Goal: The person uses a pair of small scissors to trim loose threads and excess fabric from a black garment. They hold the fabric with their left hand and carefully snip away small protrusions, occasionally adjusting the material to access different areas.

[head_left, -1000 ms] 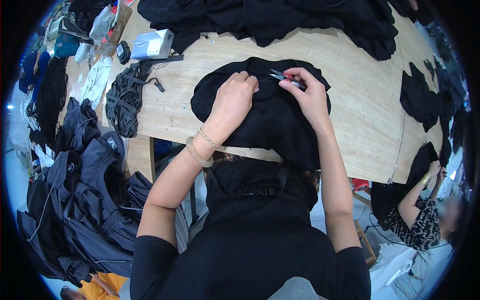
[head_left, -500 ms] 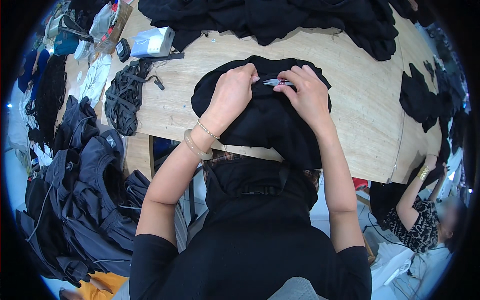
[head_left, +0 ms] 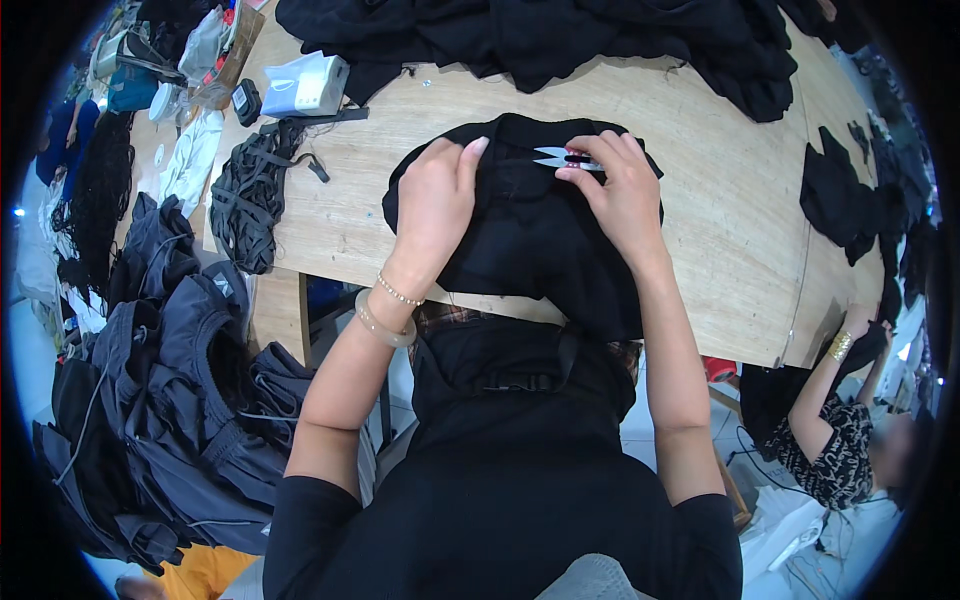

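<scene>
- Black garment [head_left: 540, 235] lies bunched on the wooden table [head_left: 735, 235], right in front of the person; its lower part hangs past the near edge toward the lap; I see it as the main piece in play
- Right hand [head_left: 618, 185] has small snips [head_left: 556, 161] pinched between thumb and fingers; blades point left over the cloth, tips slightly apart
- Left hand [head_left: 437, 195] sits on the garment's left side, fingers curled, thumb laid alongside; from my end I can't tell whether they pinch cloth or thread
- Main risk, I judge: a nick in the fabric; cause would be dark folds under open tips, black on black, so a raised fold looks like any loose end
- Second risk: a cut finger; left thumb is near the blade line, and a careless reach across would put it between the tips
- Third: garment slipping lapward; cause would be the overhanging part pulling while neither palm pins it firmly
- Minor: beaded bracelet [head_left: 400, 290] and bangle [head_left: 385, 325] could snag the weave if the left wrist drags low
- Tangled straps [head_left: 245, 195] and the far cloth heap [head_left: 530, 45] lie apart from the work; low snag risk, I reckon
</scene>
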The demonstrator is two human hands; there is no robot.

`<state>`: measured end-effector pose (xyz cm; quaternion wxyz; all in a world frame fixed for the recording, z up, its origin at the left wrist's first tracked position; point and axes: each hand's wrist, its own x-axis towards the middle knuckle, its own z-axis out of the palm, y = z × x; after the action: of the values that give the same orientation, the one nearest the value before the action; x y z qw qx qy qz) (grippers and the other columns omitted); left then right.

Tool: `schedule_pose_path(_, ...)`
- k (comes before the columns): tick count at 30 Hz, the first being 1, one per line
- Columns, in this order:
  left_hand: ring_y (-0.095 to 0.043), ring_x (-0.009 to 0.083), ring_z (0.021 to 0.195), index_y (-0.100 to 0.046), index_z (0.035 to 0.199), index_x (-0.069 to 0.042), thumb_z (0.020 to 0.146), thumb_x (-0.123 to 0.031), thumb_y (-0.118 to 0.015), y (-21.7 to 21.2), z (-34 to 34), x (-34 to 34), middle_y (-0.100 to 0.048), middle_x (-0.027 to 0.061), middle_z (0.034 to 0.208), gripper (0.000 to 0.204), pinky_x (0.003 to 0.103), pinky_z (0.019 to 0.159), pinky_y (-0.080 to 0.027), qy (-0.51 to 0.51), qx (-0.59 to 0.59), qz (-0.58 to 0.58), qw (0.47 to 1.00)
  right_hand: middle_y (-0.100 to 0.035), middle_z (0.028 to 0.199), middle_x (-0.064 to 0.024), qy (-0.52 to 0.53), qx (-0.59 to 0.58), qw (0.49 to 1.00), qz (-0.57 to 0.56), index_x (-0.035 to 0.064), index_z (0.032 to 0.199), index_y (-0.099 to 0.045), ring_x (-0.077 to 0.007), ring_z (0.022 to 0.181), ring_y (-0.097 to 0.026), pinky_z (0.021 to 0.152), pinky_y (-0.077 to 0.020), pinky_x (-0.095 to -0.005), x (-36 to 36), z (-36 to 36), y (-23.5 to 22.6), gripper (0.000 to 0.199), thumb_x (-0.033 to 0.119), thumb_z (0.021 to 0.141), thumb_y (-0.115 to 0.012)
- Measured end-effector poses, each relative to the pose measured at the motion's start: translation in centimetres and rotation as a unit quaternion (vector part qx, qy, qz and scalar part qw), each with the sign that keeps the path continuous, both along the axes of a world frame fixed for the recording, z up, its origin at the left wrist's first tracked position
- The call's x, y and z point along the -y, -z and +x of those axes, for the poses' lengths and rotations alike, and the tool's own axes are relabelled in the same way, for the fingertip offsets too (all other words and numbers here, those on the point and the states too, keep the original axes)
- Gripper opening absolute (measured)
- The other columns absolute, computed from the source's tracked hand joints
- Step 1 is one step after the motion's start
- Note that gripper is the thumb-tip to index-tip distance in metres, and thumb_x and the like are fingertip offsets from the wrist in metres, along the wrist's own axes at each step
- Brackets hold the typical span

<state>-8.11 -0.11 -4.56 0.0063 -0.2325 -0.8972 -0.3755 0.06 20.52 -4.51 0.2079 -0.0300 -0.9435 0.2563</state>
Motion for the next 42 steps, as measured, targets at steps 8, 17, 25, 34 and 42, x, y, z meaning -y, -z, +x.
schedule_pose_path(8,-0.063,0.0264,0.076,-0.063,0.090,-0.004,0.084,-0.017,-0.078,1.9,3.5,-1.7,-0.058,0.0084,0.091,0.021,0.038,0.067,-0.051,0.010,-0.047,-0.004,0.999,-0.061,0.087,-0.0029,-0.008,0.009,0.999,-0.049,0.0087,0.099,-0.071,-0.0242,0.086,-0.057,0.075,-0.0483,-0.0350,1.0,0.1,1.5,0.025,0.021,0.079,-0.080)
schedule_pose_path(17,-0.061,0.0295,0.089,-0.065,0.086,-0.002,0.079,-0.013,-0.078,-0.1,6.0,1.1,-0.057,0.0088,0.096,0.018,0.040,0.078,-0.049,0.148,-0.005,-0.048,0.988,-0.060,0.088,-0.0032,-0.007,0.004,0.999,-0.050,0.0093,0.100,-0.070,-0.0254,0.087,-0.055,0.077,-0.0474,-0.0361,0.4,-0.1,1.9,0.026,0.020,0.079,-0.080)
schedule_pose_path(25,-0.039,0.0311,0.139,-0.069,0.121,-0.020,0.083,-0.036,-0.076,2.5,2.8,0.7,-0.053,0.0050,0.142,0.042,0.064,0.109,-0.027,0.050,-0.152,-0.163,0.973,-0.059,0.089,-0.0017,-0.033,0.013,0.999,-0.004,0.0128,0.102,-0.070,-0.0245,0.091,-0.053,0.081,-0.0449,-0.0368,1.3,-0.4,2.6,0.024,0.019,0.081,-0.078)
schedule_pose_path(34,-0.035,0.0313,0.144,-0.074,0.115,-0.029,0.076,-0.039,-0.082,6.7,1.8,0.8,-0.048,0.0050,0.147,0.040,0.073,0.114,-0.013,-0.022,-0.105,-0.103,0.989,-0.059,0.089,-0.0025,-0.025,0.043,0.998,-0.026,0.0116,0.100,-0.069,-0.0250,0.091,-0.054,0.082,-0.0464,-0.0376,1.1,-1.0,4.4,0.021,0.018,0.081,-0.077)
schedule_pose_path(42,-0.036,0.0317,0.143,-0.075,0.112,-0.028,0.075,-0.040,-0.083,6.9,2.0,0.5,-0.049,0.0033,0.147,0.039,0.072,0.114,-0.011,-0.041,-0.094,-0.097,0.990,-0.058,0.089,-0.0029,-0.039,0.028,0.999,-0.004,0.0116,0.098,-0.068,-0.0250,0.091,-0.053,0.081,-0.0456,-0.0375,1.4,-1.5,3.9,0.020,0.017,0.081,-0.077)
